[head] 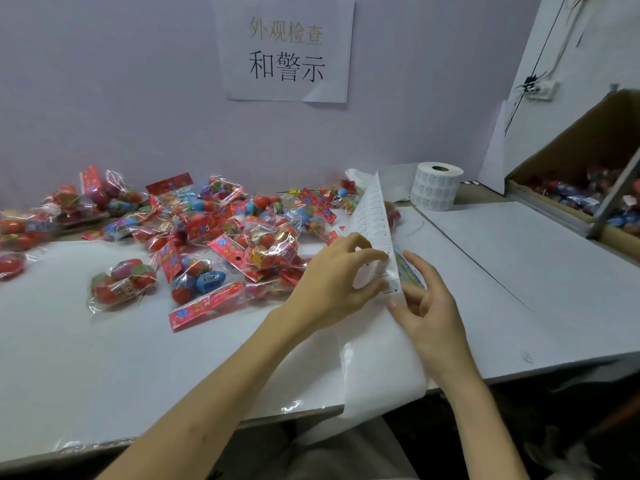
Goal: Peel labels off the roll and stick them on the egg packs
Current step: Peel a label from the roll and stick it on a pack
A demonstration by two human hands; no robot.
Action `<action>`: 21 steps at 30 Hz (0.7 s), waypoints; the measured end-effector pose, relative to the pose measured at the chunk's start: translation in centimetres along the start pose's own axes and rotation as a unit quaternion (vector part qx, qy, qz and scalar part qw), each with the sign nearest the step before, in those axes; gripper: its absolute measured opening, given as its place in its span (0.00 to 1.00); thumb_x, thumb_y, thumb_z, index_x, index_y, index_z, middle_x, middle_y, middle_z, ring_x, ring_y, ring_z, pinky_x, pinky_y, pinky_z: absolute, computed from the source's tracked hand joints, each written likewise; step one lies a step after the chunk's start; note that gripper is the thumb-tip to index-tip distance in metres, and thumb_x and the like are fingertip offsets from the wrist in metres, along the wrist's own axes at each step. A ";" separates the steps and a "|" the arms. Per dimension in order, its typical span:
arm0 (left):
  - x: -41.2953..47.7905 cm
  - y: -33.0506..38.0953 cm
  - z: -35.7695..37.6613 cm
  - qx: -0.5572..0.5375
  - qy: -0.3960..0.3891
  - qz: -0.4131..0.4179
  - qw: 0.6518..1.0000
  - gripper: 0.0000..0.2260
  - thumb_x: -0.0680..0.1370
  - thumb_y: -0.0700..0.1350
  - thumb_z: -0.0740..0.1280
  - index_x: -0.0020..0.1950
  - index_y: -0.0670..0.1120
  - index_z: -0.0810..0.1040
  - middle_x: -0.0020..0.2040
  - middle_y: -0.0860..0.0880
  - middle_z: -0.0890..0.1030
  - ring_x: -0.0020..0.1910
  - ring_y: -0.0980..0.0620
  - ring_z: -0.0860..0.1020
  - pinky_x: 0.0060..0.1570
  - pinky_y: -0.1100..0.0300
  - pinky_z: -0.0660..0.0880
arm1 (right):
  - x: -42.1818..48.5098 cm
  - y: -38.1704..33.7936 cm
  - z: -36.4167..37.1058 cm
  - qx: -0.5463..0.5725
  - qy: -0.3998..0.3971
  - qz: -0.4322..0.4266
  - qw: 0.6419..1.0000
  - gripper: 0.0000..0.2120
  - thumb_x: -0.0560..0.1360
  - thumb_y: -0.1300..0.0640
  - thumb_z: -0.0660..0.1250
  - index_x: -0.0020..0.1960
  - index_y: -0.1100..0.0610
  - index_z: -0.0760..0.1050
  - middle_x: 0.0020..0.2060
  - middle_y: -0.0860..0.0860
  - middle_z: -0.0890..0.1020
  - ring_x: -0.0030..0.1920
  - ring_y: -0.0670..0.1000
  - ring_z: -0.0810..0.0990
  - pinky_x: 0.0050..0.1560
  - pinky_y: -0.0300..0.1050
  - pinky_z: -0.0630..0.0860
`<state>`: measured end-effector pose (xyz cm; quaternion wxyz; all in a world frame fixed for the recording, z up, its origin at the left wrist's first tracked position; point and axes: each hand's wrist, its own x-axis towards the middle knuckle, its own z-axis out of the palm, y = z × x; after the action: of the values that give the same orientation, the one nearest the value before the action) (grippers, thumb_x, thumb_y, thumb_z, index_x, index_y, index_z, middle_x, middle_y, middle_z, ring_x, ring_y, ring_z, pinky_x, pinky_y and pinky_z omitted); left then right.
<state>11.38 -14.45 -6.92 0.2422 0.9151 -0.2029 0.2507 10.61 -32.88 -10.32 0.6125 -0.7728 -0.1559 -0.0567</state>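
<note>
A white label roll (435,186) stands upright at the back of the table. Its strip of printed labels (375,216) runs forward to my hands, and the bare backing paper (381,368) hangs over the table's front edge. My left hand (332,282) pinches the strip at a label on its left side. My right hand (424,303) holds the strip's right edge with thumb and fingers; a colourful egg pack (408,271) shows just behind it. Many egg packs (221,237) in clear bags with red header cards lie heaped to the left.
The white table (519,278) extends to the right. A cardboard box (588,174) with more egg packs stands tilted at the far right. A paper sign (285,46) hangs on the wall behind. A wall socket (540,88) with cables is at upper right.
</note>
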 end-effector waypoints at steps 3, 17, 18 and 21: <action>-0.8 -0.1 0.3 -0.041 0.037 -0.008 0.998 0.13 0.79 0.52 0.70 0.63 0.51 0.83 0.56 0.50 0.77 0.52 0.51 0.75 0.50 0.51 0.76 | 0.0 -0.1 0.4 -0.037 -0.012 -0.013 0.999 0.34 0.79 0.65 0.68 0.78 0.41 0.62 0.58 0.45 0.85 0.57 0.45 0.84 0.58 0.48 0.82; -1.2 1.0 0.5 -0.024 0.079 0.022 0.996 0.10 0.75 0.42 0.76 0.55 0.48 0.86 0.52 0.48 0.79 0.48 0.48 0.77 0.43 0.51 0.77 | -0.5 -0.8 0.9 -0.117 -0.021 -0.046 0.992 0.44 0.78 0.71 0.66 0.73 0.27 0.54 0.62 0.34 0.78 0.57 0.26 0.75 0.50 0.24 0.74; -1.2 1.0 0.6 -0.025 0.079 0.024 0.996 0.09 0.75 0.41 0.76 0.54 0.48 0.86 0.51 0.48 0.79 0.48 0.48 0.77 0.44 0.52 0.78 | -0.5 -0.9 1.0 -0.119 -0.023 -0.044 0.992 0.44 0.78 0.71 0.65 0.74 0.28 0.54 0.63 0.35 0.78 0.58 0.26 0.75 0.50 0.24 0.74; -1.2 1.1 0.7 -0.039 0.077 0.017 0.996 0.10 0.75 0.39 0.76 0.55 0.47 0.84 0.51 0.49 0.79 0.49 0.50 0.76 0.45 0.55 0.77 | -0.6 -1.0 1.0 -0.123 -0.023 -0.044 0.991 0.45 0.77 0.72 0.65 0.76 0.31 0.55 0.63 0.37 0.79 0.62 0.31 0.76 0.55 0.30 0.78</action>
<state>10.14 -15.44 -7.77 0.2881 0.8795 -0.2085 0.3161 9.59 -31.85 -9.76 0.5059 -0.8358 -0.1958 -0.0848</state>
